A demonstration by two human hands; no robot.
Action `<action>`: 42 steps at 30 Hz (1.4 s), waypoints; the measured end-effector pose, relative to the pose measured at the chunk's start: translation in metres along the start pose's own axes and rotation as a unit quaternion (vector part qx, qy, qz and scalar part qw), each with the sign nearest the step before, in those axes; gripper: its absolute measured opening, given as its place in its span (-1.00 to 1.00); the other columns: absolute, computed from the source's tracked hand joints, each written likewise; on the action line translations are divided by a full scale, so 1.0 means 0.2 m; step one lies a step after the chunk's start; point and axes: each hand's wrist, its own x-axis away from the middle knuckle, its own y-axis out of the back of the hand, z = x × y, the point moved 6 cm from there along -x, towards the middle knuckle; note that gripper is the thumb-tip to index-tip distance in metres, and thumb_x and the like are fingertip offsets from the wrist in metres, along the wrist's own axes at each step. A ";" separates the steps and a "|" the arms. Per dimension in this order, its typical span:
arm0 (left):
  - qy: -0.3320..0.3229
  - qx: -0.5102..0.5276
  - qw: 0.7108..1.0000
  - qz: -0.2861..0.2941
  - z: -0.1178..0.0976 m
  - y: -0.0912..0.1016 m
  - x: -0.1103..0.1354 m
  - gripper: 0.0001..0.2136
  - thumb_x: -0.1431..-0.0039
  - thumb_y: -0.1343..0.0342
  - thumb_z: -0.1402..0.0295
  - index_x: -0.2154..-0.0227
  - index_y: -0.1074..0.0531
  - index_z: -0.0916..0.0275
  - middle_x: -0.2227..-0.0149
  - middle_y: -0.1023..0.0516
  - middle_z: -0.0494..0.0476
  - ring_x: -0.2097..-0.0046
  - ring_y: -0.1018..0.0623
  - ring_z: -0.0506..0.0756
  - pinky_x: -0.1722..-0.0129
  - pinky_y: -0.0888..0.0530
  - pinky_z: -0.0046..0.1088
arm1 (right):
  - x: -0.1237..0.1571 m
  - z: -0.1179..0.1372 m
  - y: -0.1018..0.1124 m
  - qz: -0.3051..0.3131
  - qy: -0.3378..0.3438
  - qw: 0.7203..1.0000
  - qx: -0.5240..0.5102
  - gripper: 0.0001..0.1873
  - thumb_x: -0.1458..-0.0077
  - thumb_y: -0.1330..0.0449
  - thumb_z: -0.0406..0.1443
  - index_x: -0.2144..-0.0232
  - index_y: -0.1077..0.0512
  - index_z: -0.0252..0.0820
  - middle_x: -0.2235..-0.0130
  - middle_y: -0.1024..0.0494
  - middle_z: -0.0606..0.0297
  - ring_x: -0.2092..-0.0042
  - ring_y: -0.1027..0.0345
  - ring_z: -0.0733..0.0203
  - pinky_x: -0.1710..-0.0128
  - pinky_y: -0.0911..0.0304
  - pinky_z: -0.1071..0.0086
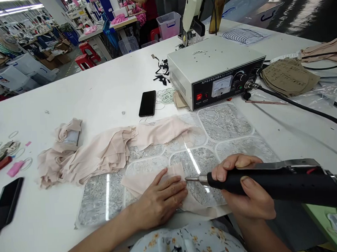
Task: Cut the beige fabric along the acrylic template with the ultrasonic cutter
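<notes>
My left hand [164,200] lies flat with fingers stretched out, pressing a pale pink fabric piece [145,182] onto a grey marbled mat [97,198]. My right hand [246,189] is wrapped round a black handheld ultrasonic welder [277,182]. Its metal tip [192,179] points left and lies at the fabric's right edge, close to my left fingertips; whether it touches the cloth I cannot tell. Beyond my left hand, another pink piece [163,132] lies spread on the mat. A layered stack of pink pieces [101,154] is left of it.
A welder control box [216,62] stands behind the mat, its black cable [307,108] running along the right. A phone [147,103] lies beside green cord [166,96]. Another dark device [6,204] is at far left. Brown paper patterns [289,76] lie at right.
</notes>
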 end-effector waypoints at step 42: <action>-0.014 -0.004 1.000 0.000 -0.03 -0.04 0.06 -0.74 -0.30 0.03 0.49 -0.03 -0.36 0.34 -0.07 -0.48 0.26 -0.26 -0.29 0.18 -0.33 0.01 -0.01 | -0.01 0.02 0.00 0.001 0.000 1.000 0.010 -0.87 0.01 -0.17 -0.30 0.32 -0.39 -0.12 0.37 -0.35 0.35 0.53 -0.32 0.34 0.51 -0.35 0.32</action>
